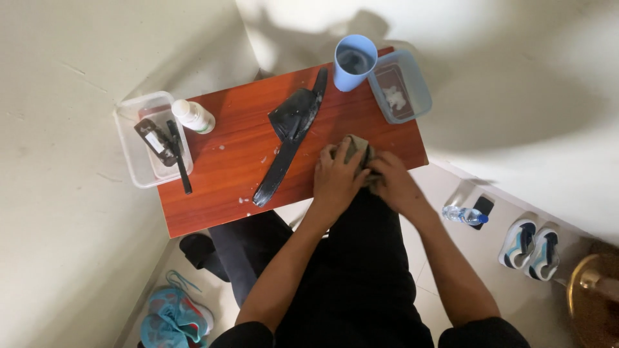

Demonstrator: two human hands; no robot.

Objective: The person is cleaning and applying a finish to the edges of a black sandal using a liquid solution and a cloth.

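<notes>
The reddish wooden desk carries everything. A black sandal lies just left of the hands. Far left of them, a clear tub holds brushes; beyond them, another tub holds white scraps beside a blue cup of liquid. The left hand and right hand together clutch a grey-green cloth at the near desk edge.

A small reddish wooden bench stands in a corner of plain cream walls, which rise beyond and left of the grip. Pale floor tiles lie below and right of it. Bright light casts soft shadows on the far wall.
</notes>
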